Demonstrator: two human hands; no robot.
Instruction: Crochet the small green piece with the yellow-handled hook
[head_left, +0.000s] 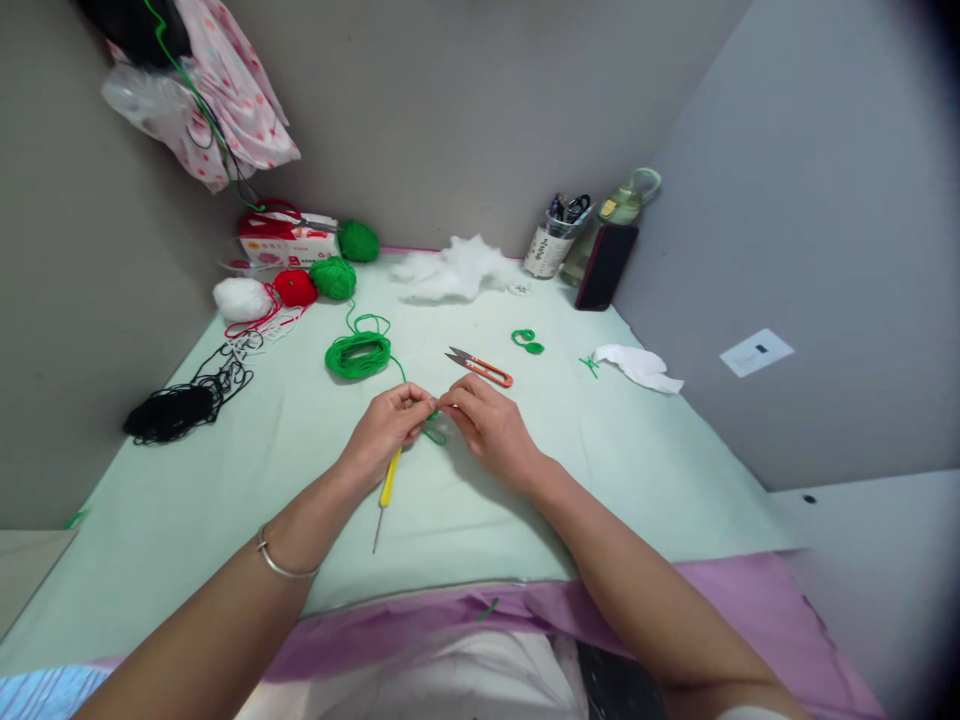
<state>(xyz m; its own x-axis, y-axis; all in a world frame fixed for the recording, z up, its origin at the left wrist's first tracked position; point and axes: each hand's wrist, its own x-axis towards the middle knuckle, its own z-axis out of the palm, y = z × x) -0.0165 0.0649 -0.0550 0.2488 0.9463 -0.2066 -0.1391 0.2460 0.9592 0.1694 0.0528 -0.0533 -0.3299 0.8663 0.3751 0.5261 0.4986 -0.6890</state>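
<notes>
My left hand (388, 425) is closed in a pinch on a strand of green yarn (433, 432), and a yellow-handled crochet hook (388, 490) sticks out below it, tip toward me. My right hand (489, 425) pinches the same green strand from the other side; the fingertips of both hands nearly meet. The strand runs back to a loose coil of green yarn (358, 354) on the pale green tabletop (225, 480). Orange thread snips (480, 367) lie just beyond my right hand.
At the back left sit two green yarn balls (334, 277), a red ball (294, 288), a white ball (241, 299) and a red-and-white box (285, 240). Black yarn (180, 405) lies left. White stuffing (457, 268), a tool cup (551, 240), a dark phone (606, 265) and a white cloth (637, 366) sit further right.
</notes>
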